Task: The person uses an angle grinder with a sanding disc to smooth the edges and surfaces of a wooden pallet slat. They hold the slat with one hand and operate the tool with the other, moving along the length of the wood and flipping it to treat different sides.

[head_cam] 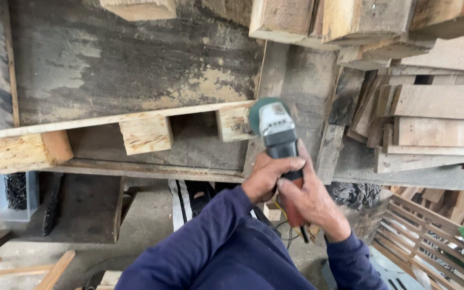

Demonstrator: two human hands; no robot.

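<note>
Soft, even daylight fills the view, brightest on the pale stacked boards (436, 102) at the right. Deep shadow sits under the tabletop (135, 70). Focus is mostly sharp, with no glare; straight edges bow slightly near the borders.

Pallet piece (119, 131) across left and centre of frame, lying on desk (135, 59). Angle grinder (276, 131) at its right end, disc touching end block (233, 122). Left hand (267, 174) and right hand (310, 201) below grinder, around its body. Stacked boards (430, 107) at right. Timber ends (339, 19) along upper edge. Bin (12, 196) under desk, lower left. Slatted crate (425, 236) lower right.
</note>
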